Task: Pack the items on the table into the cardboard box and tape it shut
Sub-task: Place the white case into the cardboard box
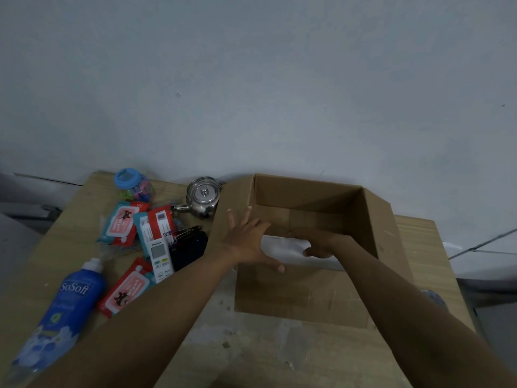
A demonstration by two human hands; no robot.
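Crowding wooden table (279,357) under grey wall (251,79): cardboard box (307,298), left grip (251,242) wide.

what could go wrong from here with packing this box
The left hand rests spread on the cardboard box side flap; pressing there could fold or tip it. The steel teapot stands right against that flap and might get knocked. The right hand is inside on a white item, blocking further loading.

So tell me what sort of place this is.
Probably a plain home or storeroom packing spot: a bare wall, a wooden table with an open cardboard box, and household items like a kettle.
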